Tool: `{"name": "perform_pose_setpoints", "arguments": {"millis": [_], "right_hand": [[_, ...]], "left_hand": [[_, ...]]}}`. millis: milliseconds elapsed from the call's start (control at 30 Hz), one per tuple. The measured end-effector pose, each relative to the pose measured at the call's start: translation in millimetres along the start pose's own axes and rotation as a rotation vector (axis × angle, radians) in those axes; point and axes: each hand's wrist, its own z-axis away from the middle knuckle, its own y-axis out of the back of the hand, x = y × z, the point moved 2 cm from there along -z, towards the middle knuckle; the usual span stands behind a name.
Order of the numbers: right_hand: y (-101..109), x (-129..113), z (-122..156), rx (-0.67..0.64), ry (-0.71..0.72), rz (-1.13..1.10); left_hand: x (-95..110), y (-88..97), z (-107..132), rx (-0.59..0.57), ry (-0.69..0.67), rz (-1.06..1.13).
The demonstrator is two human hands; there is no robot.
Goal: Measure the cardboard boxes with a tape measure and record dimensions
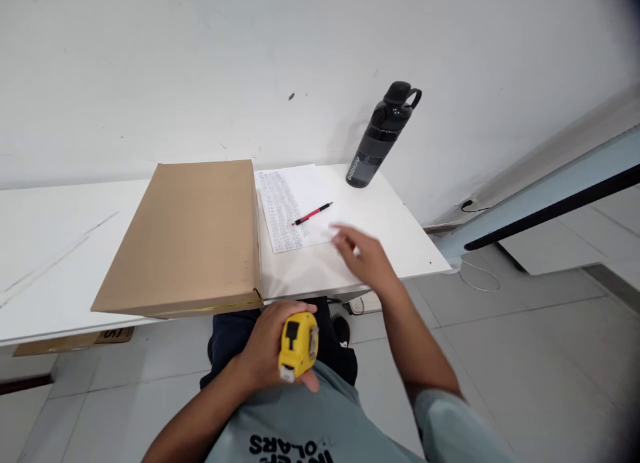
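My left hand (pixel 264 343) is wrapped round a yellow tape measure (pixel 296 343), held in front of my body below the table edge. A little metal shows at the tape measure's lower end. Over the table's right part, my right hand (pixel 365 253) is beside the lower right corner of a handwritten sheet of paper (pixel 320 183). Its index finger points left and the other fingers are loosely bent, with nothing visible in them; the fingertips are slightly blurred. On the sheet lies a red and black pen (pixel 313 213), apart from my fingers.
A closed cardboard box (pixel 193 236) stands left of the paper, its near side at the front edge of the white table (pixel 55 249). A dark water bottle (pixel 377 143) stands at the back right by the wall. Another piece of cardboard (pixel 65 344) is below the table.
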Motion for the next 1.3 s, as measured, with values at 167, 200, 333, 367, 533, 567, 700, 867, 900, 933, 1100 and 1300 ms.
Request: {"name": "perform_pose_setpoints", "arguments": {"millis": [167, 200, 333, 367, 533, 567, 700, 867, 900, 933, 1100, 1300], "right_hand": [[5.5, 39.5, -100.7, -0.208, -0.048, 0.518], [1.4, 41.3, -108.5, -0.240, -0.019, 0.504], [-12.6, 38.8, -107.5, -0.214, 0.053, 0.441], [-15.5, 36.8, -103.5, -0.182, 0.054, 0.403], [-37.5, 22.9, -85.2, -0.054, 0.029, -0.388], [-43.4, 20.1, -82.4, -0.090, 0.019, -0.478], [-58.1, 12.9, -75.6, -0.268, -0.016, -0.416], [-55.0, 10.4, -76.6, -0.227, -0.122, -0.330], [-54.6, 9.8, -76.7, -0.223, -0.138, -0.304], [-54.7, 9.2, -76.7, -0.223, -0.146, -0.288], [-56.2, 8.5, -75.6, -0.186, -0.166, -0.271], [-56.1, 9.3, -76.6, -0.242, -0.166, -0.285]], "left_hand": [[-12.6, -8.0, -55.4, -0.377, 0.089, -0.364], [-18.3, -7.6, -63.4, -0.391, 0.103, -0.408], [-39.8, 7.0, -74.9, -0.373, 0.167, -0.491], [-43.2, 12.0, -73.9, -0.363, 0.194, -0.500], [-48.4, 22.4, -68.9, -0.340, 0.312, -0.488], [-48.4, 21.9, -69.2, -0.333, 0.319, -0.482], [-49.2, 19.8, -71.3, -0.309, 0.325, -0.449], [-49.0, 21.3, -71.9, -0.320, 0.326, -0.407], [-48.7, 21.6, -71.8, -0.315, 0.328, -0.400], [-48.3, 21.8, -71.8, -0.311, 0.330, -0.394], [-47.0, 21.6, -72.1, -0.311, 0.336, -0.384], [-46.8, 21.5, -73.3, -0.333, 0.350, -0.386]]}}
